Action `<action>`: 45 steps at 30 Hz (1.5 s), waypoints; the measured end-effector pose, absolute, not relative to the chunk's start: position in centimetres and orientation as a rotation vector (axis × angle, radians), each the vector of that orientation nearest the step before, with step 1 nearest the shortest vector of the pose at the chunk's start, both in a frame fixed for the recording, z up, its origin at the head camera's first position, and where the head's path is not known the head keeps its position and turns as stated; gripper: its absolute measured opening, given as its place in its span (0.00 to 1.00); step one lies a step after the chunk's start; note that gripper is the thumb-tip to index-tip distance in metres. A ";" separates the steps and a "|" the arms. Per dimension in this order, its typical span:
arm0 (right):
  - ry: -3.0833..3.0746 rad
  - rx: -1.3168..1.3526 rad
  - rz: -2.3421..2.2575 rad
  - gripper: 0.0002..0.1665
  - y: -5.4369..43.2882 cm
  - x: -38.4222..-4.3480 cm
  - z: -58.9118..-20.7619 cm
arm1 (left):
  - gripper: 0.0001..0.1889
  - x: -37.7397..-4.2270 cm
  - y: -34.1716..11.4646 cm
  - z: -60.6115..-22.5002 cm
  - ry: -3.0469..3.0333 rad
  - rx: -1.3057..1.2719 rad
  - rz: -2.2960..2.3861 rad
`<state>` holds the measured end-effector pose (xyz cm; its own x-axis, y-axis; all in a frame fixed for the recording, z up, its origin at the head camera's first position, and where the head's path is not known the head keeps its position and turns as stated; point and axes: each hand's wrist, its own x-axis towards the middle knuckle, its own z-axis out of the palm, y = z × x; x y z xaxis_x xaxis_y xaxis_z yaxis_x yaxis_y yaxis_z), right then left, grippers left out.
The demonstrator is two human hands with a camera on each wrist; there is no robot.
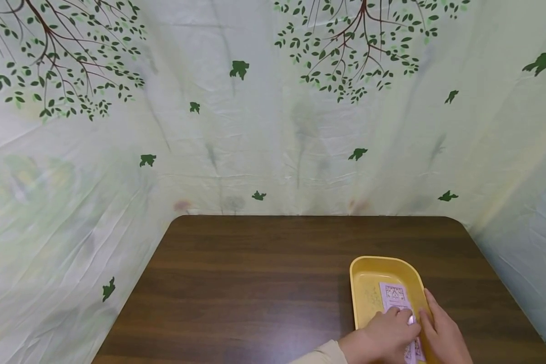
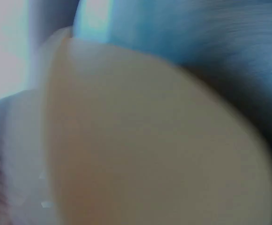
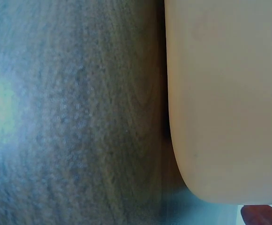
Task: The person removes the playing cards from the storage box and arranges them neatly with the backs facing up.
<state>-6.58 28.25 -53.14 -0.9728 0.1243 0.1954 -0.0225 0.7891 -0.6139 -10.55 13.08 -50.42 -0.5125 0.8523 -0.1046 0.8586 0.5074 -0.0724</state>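
A yellow tray with rounded corners lies on the right part of the table. Inside it are purple-and-white printed cards bearing square codes, partly covered by my hands. My left hand reaches in from the left, its curled fingers pinching at a card. At the tray's right side, my right hand grips the rim, thumb on the inner side and fingers along the outside. Blurred pale surfaces fill much of the left wrist view. In the right wrist view, a fingertip shows below a pale rounded surface.
The dark brown wooden table has rounded far corners. Behind it and at both sides hangs a pale curtain printed with branches and green leaves. Light glares off the table's front part.
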 end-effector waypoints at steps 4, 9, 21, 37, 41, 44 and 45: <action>-2.713 -0.059 0.950 0.28 28.1 -6.6 -53.2 | 0.37 -11.9 11.4 -47.7 2.747 1.527 -0.088; -2.733 -0.102 1.005 0.30 27.9 -6.6 -53.0 | 0.43 -14.2 8.0 -44.2 2.827 1.547 0.027; -2.780 -0.155 0.998 0.30 28.7 -6.4 -52.7 | 0.46 -19.4 2.4 -45.1 2.819 1.483 0.476; -2.722 -0.136 1.011 0.28 28.3 -6.3 -53.4 | 0.48 -21.6 0.2 -51.8 2.633 1.151 0.540; -2.711 -0.129 1.011 0.28 28.3 -6.4 -53.5 | 0.44 -21.9 0.3 -53.2 2.647 1.166 0.563; -2.714 -0.127 1.023 0.28 28.4 -6.5 -53.4 | 0.43 -22.1 0.3 -54.0 2.659 1.216 0.583; -2.714 -0.131 1.026 0.28 28.4 -6.5 -53.3 | 0.42 -22.3 0.2 -54.3 2.665 1.243 0.593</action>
